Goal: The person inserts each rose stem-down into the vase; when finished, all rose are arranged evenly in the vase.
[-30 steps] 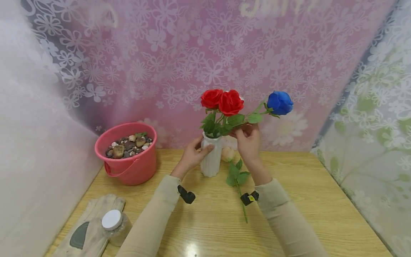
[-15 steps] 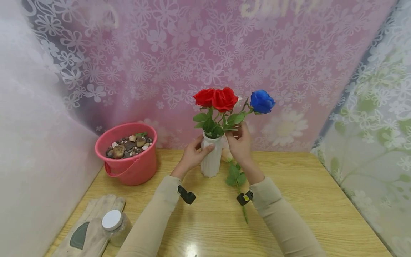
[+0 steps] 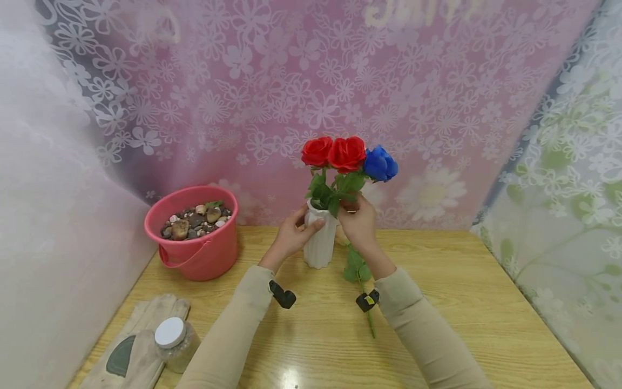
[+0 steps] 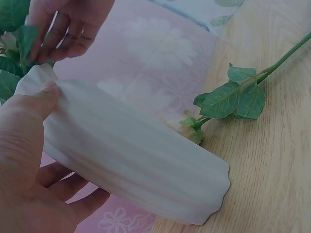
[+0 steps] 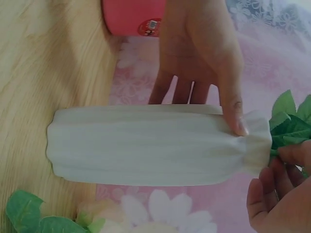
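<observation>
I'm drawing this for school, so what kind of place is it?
Perhaps an indoor craft corner: there's a wood-grain table in front of a pink flower-patterned backdrop, and a white fluted vase holding red roses.

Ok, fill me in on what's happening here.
A person's left grip holds a white vase upright on a table. The right grip pinches a green stem, apparently from the blue rose, at the vase's mouth. Two red roses rise above it; one pale, leafy-stemmed flower lies on the table nearby.
</observation>
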`<state>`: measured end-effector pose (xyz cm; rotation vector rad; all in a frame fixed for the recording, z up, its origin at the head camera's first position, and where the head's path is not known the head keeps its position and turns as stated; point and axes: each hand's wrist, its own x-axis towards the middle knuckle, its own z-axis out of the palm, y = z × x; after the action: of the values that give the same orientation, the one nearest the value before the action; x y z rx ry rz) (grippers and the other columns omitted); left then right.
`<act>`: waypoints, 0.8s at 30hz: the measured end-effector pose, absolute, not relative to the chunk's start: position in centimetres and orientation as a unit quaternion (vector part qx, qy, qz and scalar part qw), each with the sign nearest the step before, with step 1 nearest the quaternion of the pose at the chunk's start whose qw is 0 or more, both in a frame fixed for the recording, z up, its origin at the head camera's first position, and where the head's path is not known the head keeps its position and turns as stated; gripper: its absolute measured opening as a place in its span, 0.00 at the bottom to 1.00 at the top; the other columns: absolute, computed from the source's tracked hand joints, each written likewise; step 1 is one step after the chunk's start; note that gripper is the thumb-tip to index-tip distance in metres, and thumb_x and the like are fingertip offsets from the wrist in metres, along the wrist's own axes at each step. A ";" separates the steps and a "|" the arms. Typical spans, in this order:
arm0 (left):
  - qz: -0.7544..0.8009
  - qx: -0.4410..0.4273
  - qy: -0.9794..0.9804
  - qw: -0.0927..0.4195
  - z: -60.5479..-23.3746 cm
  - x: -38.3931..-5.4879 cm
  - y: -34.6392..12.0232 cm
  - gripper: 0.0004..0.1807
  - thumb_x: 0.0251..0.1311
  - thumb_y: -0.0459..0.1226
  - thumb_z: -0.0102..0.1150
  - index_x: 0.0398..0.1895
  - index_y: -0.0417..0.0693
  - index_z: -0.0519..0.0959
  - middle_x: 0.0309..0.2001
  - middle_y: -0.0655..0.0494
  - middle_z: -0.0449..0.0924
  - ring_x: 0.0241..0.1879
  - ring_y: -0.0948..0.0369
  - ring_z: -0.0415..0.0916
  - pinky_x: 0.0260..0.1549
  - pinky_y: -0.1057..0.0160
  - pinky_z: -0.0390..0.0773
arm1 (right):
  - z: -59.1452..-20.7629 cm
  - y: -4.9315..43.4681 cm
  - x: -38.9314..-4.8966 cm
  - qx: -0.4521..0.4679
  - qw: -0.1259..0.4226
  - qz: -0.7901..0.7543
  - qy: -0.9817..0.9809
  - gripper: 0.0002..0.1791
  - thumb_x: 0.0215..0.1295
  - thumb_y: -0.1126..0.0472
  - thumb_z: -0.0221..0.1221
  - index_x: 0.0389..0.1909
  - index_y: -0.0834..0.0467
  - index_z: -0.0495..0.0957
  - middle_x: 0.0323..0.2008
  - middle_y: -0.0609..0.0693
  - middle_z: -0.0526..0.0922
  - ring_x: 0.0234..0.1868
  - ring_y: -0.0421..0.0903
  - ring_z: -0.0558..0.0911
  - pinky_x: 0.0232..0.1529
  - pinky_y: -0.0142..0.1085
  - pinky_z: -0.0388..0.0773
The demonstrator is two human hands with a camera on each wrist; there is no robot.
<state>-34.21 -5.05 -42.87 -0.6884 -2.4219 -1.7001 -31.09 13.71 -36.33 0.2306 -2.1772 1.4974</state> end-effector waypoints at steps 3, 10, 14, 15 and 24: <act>-0.559 -0.225 -0.796 0.052 -42.9 -34.2 -5.0 0.39 0.75 0.47 0.63 0.85 0.59 0.58 0.80 0.50 0.65 0.75 0.45 0.70 0.69 0.41 0.76 | -36.0 13.8 -30.9 0.074 0.257 0.549 -0.791 0.14 0.73 0.62 0.62 0.55 0.62 0.85 0.44 0.65 0.90 0.45 0.58 0.89 0.40 0.31 0.83; -0.559 -0.220 -0.798 0.052 -42.8 -34.1 -4.9 0.40 0.75 0.47 0.63 0.85 0.59 0.58 0.80 0.50 0.65 0.75 0.45 0.70 0.69 0.42 0.76 | -35.3 14.0 -30.9 0.097 0.316 0.588 -0.738 0.13 0.73 0.64 0.65 0.52 0.65 0.87 0.45 0.65 0.90 0.37 0.36 0.84 0.40 0.22 0.80; -0.556 -0.223 -0.799 0.053 -42.6 -34.0 -5.0 0.40 0.75 0.47 0.63 0.85 0.59 0.58 0.81 0.50 0.64 0.75 0.45 0.70 0.70 0.42 0.76 | -35.6 14.1 -31.0 0.101 0.331 0.572 -0.744 0.11 0.71 0.64 0.66 0.49 0.65 0.90 0.44 0.65 0.91 0.36 0.40 0.86 0.37 0.22 0.80; -0.555 -0.223 -0.799 0.053 -42.6 -34.0 -5.0 0.40 0.75 0.47 0.63 0.85 0.59 0.58 0.81 0.50 0.64 0.75 0.45 0.69 0.70 0.42 0.76 | -35.8 14.1 -31.0 0.098 0.326 0.562 -0.754 0.11 0.70 0.65 0.66 0.48 0.65 0.90 0.43 0.64 0.91 0.37 0.44 0.87 0.37 0.22 0.79; -0.550 -0.220 -0.804 0.054 -42.7 -34.0 -5.1 0.40 0.75 0.48 0.63 0.85 0.59 0.58 0.81 0.49 0.64 0.75 0.44 0.70 0.69 0.43 0.76 | -37.8 13.7 -31.2 0.092 0.265 0.526 -0.803 0.12 0.69 0.62 0.69 0.47 0.65 0.91 0.44 0.65 0.90 0.43 0.61 0.89 0.38 0.39 0.87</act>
<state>-33.97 -5.07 -42.67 -0.6693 -2.4415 -1.6719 -31.17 13.66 -37.82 0.2476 -2.1695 1.4208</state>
